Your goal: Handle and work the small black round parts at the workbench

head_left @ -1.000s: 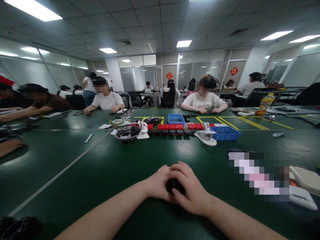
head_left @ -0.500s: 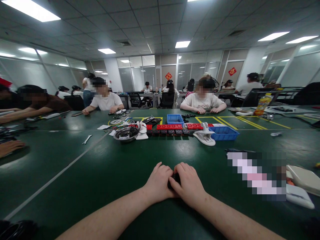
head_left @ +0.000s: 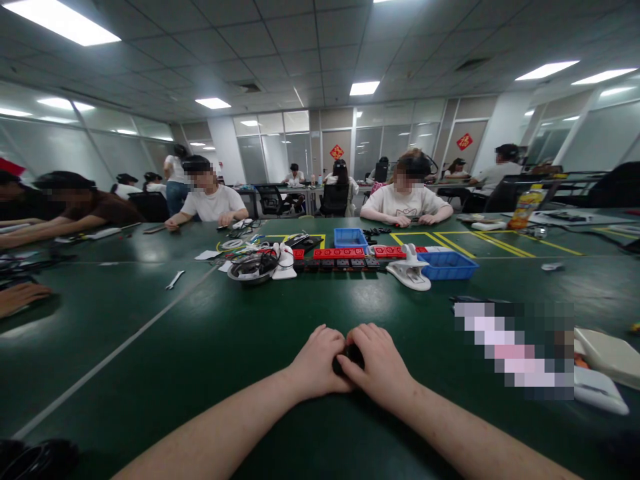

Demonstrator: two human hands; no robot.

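Note:
Low in the middle of the head view, my left hand (head_left: 323, 360) and my right hand (head_left: 377, 363) meet over the green table (head_left: 225, 347). Between them they grip a small, dark, rounded object (head_left: 354, 355), mostly covered by my fingers; its kind cannot be made out. My right thumb lies across its near side. The fingers of both hands are curled round it, and the hands touch at the front.
Ahead stand a metal bowl of cables (head_left: 253, 270), a row of red and black blocks (head_left: 340, 257), a white clip stand (head_left: 413, 270) and a blue bin (head_left: 449, 265). A wrench (head_left: 175, 280) lies left. White cases (head_left: 600, 387) are at right. Several people sit around.
Both hands stay in the same place round the dark object. My right fingers have shifted very slightly, and a little more of the object shows.

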